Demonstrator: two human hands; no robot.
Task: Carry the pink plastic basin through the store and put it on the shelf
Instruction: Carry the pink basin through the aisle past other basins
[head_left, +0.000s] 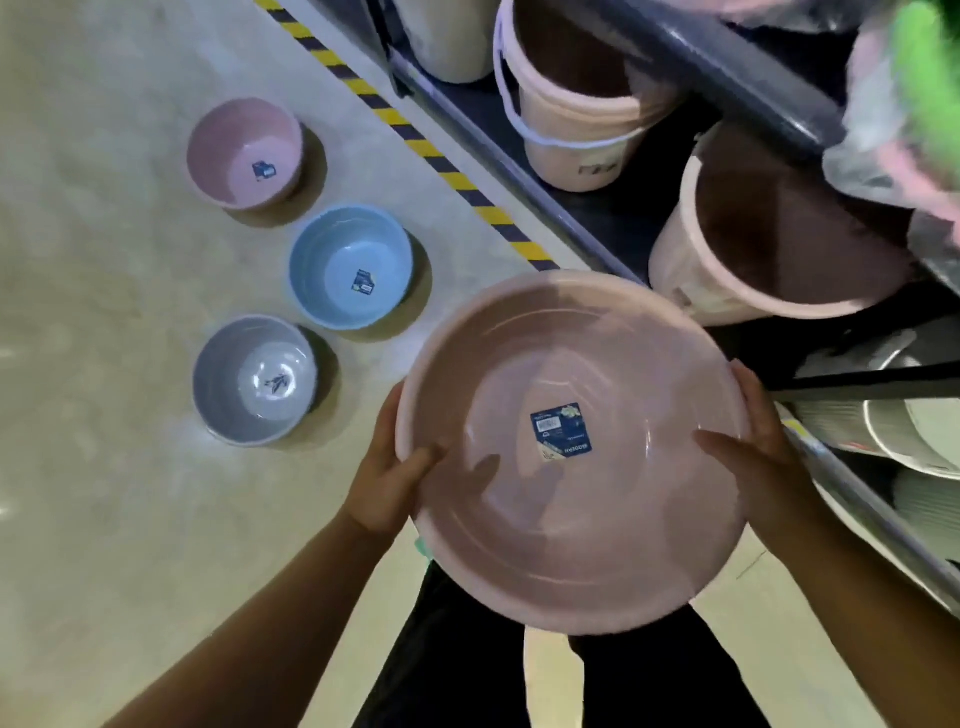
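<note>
A large round pink plastic basin (519, 519) with a blue label at its bottom hangs in the air in front of me, mouth up. My left hand (392, 478) grips its left rim, thumb inside. My right hand (763, 457) grips the right rim, thumb inside too. The basin's far edge is close to the dark low shelf (587, 218) on the right, just beside a pink bucket (769, 234) that stands on it.
On the floor to the left lie a small pink basin (244, 153), a blue basin (350, 265) and a grey basin (254, 379). Yellow-black tape (415, 140) runs along the shelf's foot. Another pink bucket (571, 104) and white plates (914, 431) fill the shelves.
</note>
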